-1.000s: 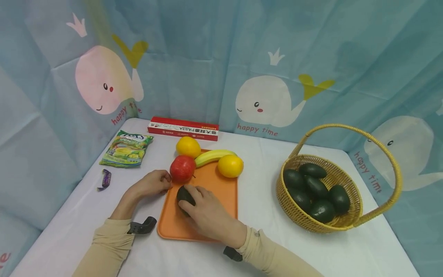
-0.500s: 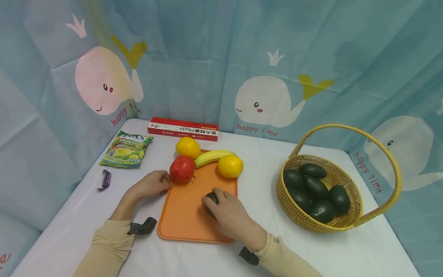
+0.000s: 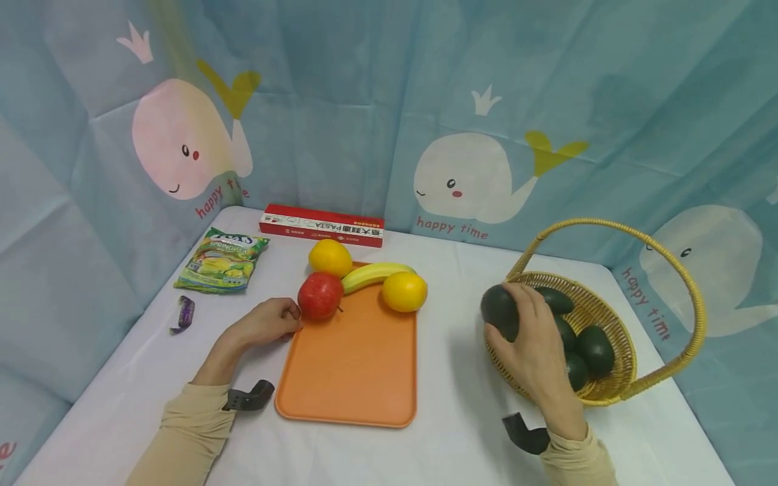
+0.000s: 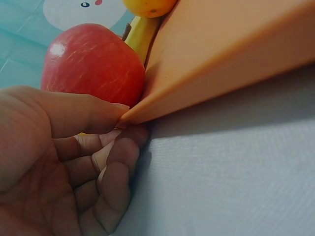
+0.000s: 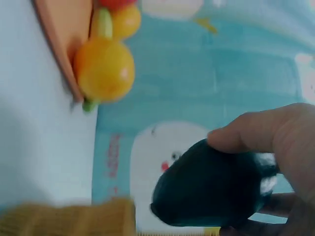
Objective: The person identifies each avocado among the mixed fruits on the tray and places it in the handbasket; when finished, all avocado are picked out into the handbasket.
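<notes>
My left hand (image 3: 268, 322) pinches the left rim of the orange tray (image 3: 349, 364), thumb above and fingertips beneath in the left wrist view. Right by that thumb lies a red apple (image 4: 93, 64) on the tray's corner. A dark green avocado (image 5: 211, 189) is in the grip of my right hand (image 3: 535, 344), raised at the near-left rim of the wicker basket (image 3: 623, 324). Several more avocados (image 3: 595, 349) lie inside the basket, some of them hidden behind the hand.
Along the tray's far end are a banana (image 3: 371, 275) and two yellow-orange round fruits, one at the right corner (image 3: 404, 291). Behind stands a red pasta box (image 3: 322, 226). A green snack bag (image 3: 221, 262) and a purple wrapped candy (image 3: 183, 314) lie left. The basket's tall handle (image 3: 687, 277) arches up.
My right hand has lifted the avocado off the tray and carried it right to the basket. The left hand has stayed at the tray's rim.
</notes>
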The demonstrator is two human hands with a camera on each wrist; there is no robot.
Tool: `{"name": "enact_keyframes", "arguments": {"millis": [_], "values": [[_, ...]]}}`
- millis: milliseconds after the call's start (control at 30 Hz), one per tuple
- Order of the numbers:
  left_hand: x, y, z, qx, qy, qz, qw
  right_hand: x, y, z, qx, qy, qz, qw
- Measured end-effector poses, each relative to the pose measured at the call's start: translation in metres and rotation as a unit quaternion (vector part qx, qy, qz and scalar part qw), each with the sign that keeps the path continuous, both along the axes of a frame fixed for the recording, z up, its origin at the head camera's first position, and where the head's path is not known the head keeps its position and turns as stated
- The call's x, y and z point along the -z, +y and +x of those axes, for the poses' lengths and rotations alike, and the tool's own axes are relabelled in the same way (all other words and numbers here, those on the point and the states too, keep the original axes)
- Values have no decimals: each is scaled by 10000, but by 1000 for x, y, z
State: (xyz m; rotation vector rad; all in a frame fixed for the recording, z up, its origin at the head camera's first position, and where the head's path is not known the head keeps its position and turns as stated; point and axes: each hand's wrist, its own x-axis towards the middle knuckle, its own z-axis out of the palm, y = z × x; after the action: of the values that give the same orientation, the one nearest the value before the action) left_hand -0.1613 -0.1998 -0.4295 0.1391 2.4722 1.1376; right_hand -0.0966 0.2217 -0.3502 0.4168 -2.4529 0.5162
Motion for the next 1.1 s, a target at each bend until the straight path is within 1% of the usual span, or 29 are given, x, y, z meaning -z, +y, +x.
{"name": "enact_keyframes", "arguments": {"millis": [100,200,300,500,600,667,767,900,1000,1100], "values": [[0,-1,0,-5,-15,-12,10000,1,18,0,159,-20,70,9998],[0,-2,0,31,1,0,10000,7,28,0,236,-146,176,9995],[0,-2,-1,-13,-23,20,10000,11,31,-2,265,-204,230,9992],[0,0,0,4,-3,74,10000,14,35,-7,323,-337,363,9982],[-1,0,0,33,20,105,9999,16,37,-8,450,-436,432,9971],[-1,1,1,36,32,109,9999,17,38,-9,555,-578,508,9955],[-2,1,1,52,42,96,9999,19,39,-8,688,-937,689,9908],[-3,2,1,78,52,110,9999,22,42,-8,844,-1514,931,9805],[-4,3,1,79,54,111,9999,23,43,-7,930,-1766,1117,9735],[-5,3,2,69,60,106,9999,22,43,-8,971,-1951,1205,9685]]}}
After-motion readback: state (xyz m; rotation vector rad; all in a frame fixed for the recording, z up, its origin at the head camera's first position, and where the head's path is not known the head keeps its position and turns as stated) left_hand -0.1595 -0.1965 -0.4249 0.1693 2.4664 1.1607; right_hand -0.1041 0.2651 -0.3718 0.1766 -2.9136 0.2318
